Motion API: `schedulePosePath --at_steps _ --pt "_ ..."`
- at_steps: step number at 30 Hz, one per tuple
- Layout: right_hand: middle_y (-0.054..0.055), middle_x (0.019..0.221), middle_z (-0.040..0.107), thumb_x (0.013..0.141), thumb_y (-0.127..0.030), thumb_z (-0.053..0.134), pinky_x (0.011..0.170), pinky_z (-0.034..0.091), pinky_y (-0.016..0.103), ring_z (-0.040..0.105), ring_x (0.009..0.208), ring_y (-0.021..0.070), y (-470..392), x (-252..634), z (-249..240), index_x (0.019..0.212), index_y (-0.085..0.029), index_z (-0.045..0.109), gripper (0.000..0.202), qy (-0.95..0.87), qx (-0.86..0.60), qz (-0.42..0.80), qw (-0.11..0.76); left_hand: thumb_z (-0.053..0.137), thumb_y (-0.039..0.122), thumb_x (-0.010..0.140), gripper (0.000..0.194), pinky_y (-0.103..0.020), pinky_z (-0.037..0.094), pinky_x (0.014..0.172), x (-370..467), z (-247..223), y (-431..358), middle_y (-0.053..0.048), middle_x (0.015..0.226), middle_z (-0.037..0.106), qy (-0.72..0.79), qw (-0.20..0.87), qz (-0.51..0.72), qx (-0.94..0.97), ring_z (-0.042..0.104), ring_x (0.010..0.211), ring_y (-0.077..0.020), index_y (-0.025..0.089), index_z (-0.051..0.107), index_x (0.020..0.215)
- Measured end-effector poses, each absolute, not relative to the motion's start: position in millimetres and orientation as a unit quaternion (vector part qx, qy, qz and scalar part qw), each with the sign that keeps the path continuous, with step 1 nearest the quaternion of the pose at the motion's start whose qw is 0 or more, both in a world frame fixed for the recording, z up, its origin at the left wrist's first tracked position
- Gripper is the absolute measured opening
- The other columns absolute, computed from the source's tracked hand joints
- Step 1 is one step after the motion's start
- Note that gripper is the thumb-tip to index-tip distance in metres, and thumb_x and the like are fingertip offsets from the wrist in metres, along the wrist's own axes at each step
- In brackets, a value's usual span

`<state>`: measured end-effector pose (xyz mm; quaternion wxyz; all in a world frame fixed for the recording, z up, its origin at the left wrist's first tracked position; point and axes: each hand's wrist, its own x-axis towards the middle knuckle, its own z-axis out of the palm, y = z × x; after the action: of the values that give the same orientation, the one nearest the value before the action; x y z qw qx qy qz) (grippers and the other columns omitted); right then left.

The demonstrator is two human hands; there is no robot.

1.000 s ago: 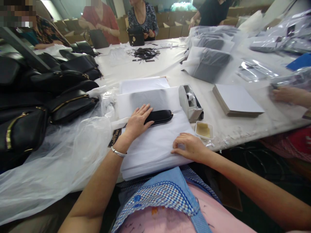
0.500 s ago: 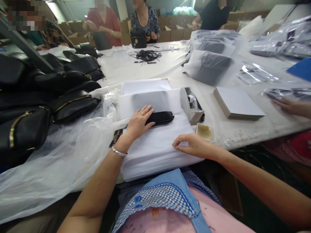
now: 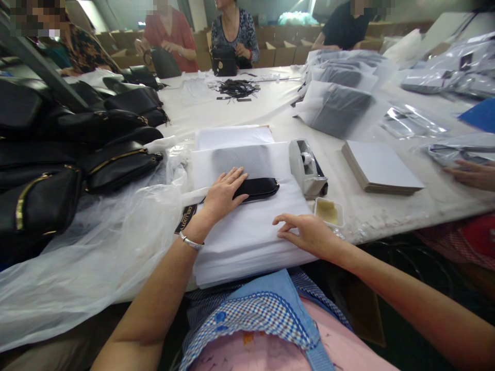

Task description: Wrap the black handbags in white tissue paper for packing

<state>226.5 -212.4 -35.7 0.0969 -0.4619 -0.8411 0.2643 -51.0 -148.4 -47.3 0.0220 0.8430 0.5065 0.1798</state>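
Observation:
My left hand [image 3: 224,195] lies flat with fingers spread over a black bag [image 3: 257,188] and the white tissue paper [image 3: 242,162] that covers its far part. The bag's near edge shows bare, with a small metal fitting at its right end. A black tag [image 3: 186,219] with gold lettering sticks out by my left wrist. Below the bag lies a stack of white paper sheets [image 3: 247,242]. Over the right side of that stack is my right hand [image 3: 299,232], its fingers loosely curled and a little apart, with nothing visible between them.
A grey tape dispenser [image 3: 303,167] and a small white dish with a yellowish sponge [image 3: 328,211] stand at the right. Beyond them sits a stack of cards [image 3: 382,165]. Black bags [image 3: 116,165] crowd the left. Wrapped bags [image 3: 336,105] and co-workers line the far side.
My right hand's thumb and fingertips, pinched together before, have come slightly apart. My left hand stays pressed on the bag. The whole view has shifted slightly.

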Motion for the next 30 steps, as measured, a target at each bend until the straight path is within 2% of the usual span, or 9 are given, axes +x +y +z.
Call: schedulePosePath --at_steps 4,7,11,16,20,25,30 --pt "-0.006 0.088 0.076 0.081 -0.031 0.073 0.079 0.046 0.029 0.07 0.087 0.0184 -209.6 223.1 -33.8 0.113 -0.031 0.063 0.034 -0.833 -0.474 0.255 0.125 0.055 0.04 0.093 0.058 -0.045 0.027 0.119 -51.2 -46.7 -148.9 -0.01 0.156 0.037 0.507 0.025 0.182 0.842 0.031 0.145 -0.0258 0.019 0.043 0.146" --pt "-0.004 0.088 0.074 0.079 -0.034 0.074 0.076 0.047 0.028 0.069 0.084 0.0177 -205.6 222.0 -32.3 0.108 -0.029 0.068 0.03 -0.836 -0.461 0.272 0.123 0.054 0.04 0.093 0.058 -0.046 0.027 0.119 -51.4 -45.4 -149.1 -0.01 0.156 0.037 0.506 0.031 0.181 0.843 0.031 0.146 -0.0256 0.019 0.042 0.146" --pt "-0.001 0.087 0.072 0.085 -0.038 0.069 0.076 0.046 0.026 0.067 0.081 0.0161 -200.0 220.0 -27.8 0.093 -0.028 0.077 0.015 -0.843 -0.428 0.312 0.099 0.055 0.04 0.093 0.058 -0.045 0.026 0.119 -52.5 -43.7 -148.9 -0.01 0.156 0.037 0.505 0.034 0.178 0.844 0.031 0.146 -0.0252 0.019 0.042 0.146" --pt "0.001 0.083 0.071 0.092 -0.04 0.059 0.073 0.047 0.026 0.066 0.078 0.0155 -195.5 217.2 -22.2 0.082 -0.026 0.078 0.025 -0.844 -0.424 0.313 0.102 0.056 0.04 0.093 0.058 -0.044 0.026 0.119 -54.0 -43.9 -147.5 -0.01 0.156 0.037 0.503 0.039 0.179 0.845 0.031 0.146 -0.0253 0.018 0.043 0.145" --pt "0.001 0.091 0.072 0.094 -0.04 0.055 0.077 0.048 0.026 0.066 0.081 0.0153 -192.9 215.3 -14.3 0.086 -0.026 0.077 0.027 -0.865 -0.404 0.255 0.155 0.053 0.044 0.094 0.055 -0.043 0.029 0.118 -55.1 -36.6 -146.0 -0.009 0.155 0.04 0.503 0.062 0.175 0.844 0.034 0.144 -0.0252 0.019 0.047 0.143" --pt "0.002 0.101 0.074 0.097 -0.039 0.051 0.09 0.048 0.032 0.067 0.095 0.0193 -179.9 209.4 3.2 0.095 -0.027 0.075 0.027 -0.886 -0.38 0.167 0.208 0.04 0.056 0.096 0.058 -0.036 0.033 0.115 -58.5 -7.2 -138.6 -0.006 0.152 0.044 0.513 0.142 0.14 0.835 0.04 0.141 -0.0222 0.023 0.046 0.144" --pt "0.002 0.1 0.075 0.098 -0.04 0.05 0.09 0.046 0.034 0.067 0.095 0.021 -150.2 198.5 16.8 0.096 -0.028 0.074 0.028 -0.891 -0.383 0.078 0.23 0.023 0.065 0.096 0.066 -0.033 0.033 0.112 -65.7 24.3 -121.3 -0.002 0.142 0.057 0.506 0.26 0.08 0.819 0.049 0.134 -0.0241 0.024 0.061 0.131"
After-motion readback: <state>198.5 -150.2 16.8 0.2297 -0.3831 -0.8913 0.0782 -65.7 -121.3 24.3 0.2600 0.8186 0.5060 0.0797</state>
